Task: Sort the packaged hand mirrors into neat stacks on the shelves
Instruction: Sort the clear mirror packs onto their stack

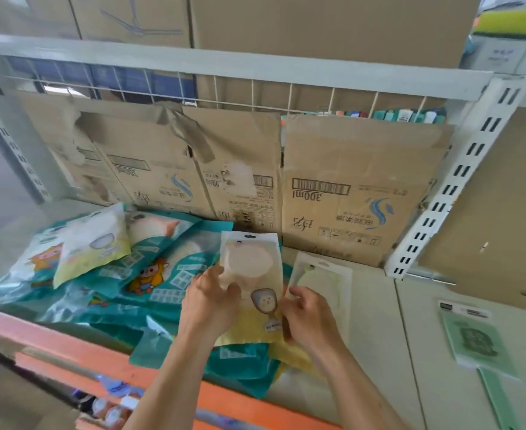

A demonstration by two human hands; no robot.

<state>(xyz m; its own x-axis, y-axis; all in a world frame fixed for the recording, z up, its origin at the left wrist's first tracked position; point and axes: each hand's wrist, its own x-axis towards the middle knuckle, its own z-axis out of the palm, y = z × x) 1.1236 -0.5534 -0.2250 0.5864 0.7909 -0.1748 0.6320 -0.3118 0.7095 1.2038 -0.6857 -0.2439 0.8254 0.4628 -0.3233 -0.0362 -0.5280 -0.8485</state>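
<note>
A packaged pink hand mirror [251, 268] with a yellow lower panel is held upright over the shelf [379, 342]. My left hand [209, 302] grips its left edge, thumb across the front. My right hand [310, 318] holds its right edge with curled fingers. Just behind it to the right, a packaged pale green mirror [327, 280] lies flat on the shelf. Another pale yellow mirror pack [91, 246] rests on top of the heap at the left.
A loose heap of teal cartoon-printed packs [150, 274] covers the shelf's left half. A green packaged item [476, 339] lies at the far right. Flattened cardboard [348, 187] lines the back. A white slotted upright [448, 181] stands at the right; the orange shelf edge [69, 346] runs in front.
</note>
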